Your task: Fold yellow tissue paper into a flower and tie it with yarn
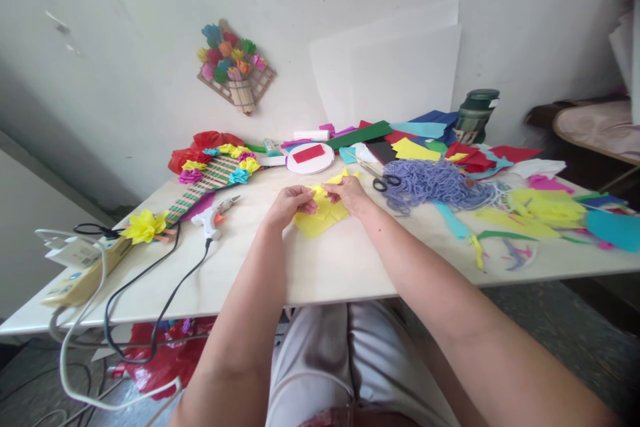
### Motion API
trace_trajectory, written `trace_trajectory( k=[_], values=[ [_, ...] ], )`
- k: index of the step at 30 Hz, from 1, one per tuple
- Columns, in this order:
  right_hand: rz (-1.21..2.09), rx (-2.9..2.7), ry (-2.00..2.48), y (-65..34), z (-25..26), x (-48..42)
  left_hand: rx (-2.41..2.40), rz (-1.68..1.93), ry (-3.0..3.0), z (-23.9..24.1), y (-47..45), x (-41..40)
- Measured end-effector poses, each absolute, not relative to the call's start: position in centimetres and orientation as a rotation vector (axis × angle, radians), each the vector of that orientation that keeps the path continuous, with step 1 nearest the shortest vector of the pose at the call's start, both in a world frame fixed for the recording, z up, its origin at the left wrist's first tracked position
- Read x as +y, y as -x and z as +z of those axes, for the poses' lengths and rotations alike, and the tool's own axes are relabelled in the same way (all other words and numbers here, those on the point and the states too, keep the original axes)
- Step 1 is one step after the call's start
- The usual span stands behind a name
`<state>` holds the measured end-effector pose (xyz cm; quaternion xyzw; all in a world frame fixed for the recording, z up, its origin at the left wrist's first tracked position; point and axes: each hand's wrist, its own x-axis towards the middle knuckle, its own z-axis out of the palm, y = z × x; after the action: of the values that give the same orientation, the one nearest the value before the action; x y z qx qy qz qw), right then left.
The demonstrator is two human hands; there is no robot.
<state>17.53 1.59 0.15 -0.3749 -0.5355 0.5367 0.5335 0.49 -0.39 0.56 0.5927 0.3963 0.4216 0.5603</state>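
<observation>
Both hands are on the yellow paper point(320, 219), mid-tabletop point(330, 267), straight ahead of the person.

- Left hand point(291, 203): fingers curled, pinching the paper's left edge. The sheet runs from its fingertips to the right and down.
- Right hand point(351, 195): closed on the upper right part of the same paper, knuckles up. A yellow corner pokes out above it, toward the far side.
- Paper: crumpled or layered, several yellow pieces overlapping. The lower part rests on the tabletop between the hands and a bit nearer the person. Can't tell how many layers each hand grips.

Around it:
- Scissors point(385, 181) lie flat just right of the right hand, near but apart from it, handles against the purple yarn pile point(437, 183).
- Round white disc point(310, 157) with a red rectangle on it sits just beyond the hands.
- Glue gun point(216, 215) is left of the left hand, well apart, nozzle pointing right. Its black cord runs off the front edge.
- Striped craft strip point(210, 179) with paper flowers is at far left, with a loose yellow flower point(144, 225) at its near end.
- Power strip point(80, 273) sits at the left corner, cables hanging over the edge.
- Coloured paper sheets point(425, 137) are stacked at the back right, with a dark green jar point(475, 113) behind them.
- Yellow and teal scraps point(547, 208) are spread to the right of the yarn.
- White boards point(400, 73) lean on the wall, with a flower decoration point(235, 67) hung to their left.
</observation>
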Motion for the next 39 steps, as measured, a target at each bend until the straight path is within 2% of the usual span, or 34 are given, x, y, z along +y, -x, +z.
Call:
trace_trajectory(
  k=[16, 22, 27, 39],
  values=[
    [1.272, -1.282, 0.872, -18.0, 0.9, 1.2, 1.072, 1.187, -1.298, 0.7, 0.1, -0.2],
    [1.361, -1.396, 0.836, -17.8, 0.3, 1.4, 1.054, 1.057, -1.564, 0.7, -0.8, -0.6],
    [1.419, -1.433, 0.801, -17.7, 0.1, 1.4, 1.032, 1.081, -1.572, 0.5, -0.8, -0.6],
    [1.129, -1.471, 1.023, -17.0, 0.3, 0.9, 1.154, 0.978, -1.624, 0.5, -1.4, -0.7]
  ],
)
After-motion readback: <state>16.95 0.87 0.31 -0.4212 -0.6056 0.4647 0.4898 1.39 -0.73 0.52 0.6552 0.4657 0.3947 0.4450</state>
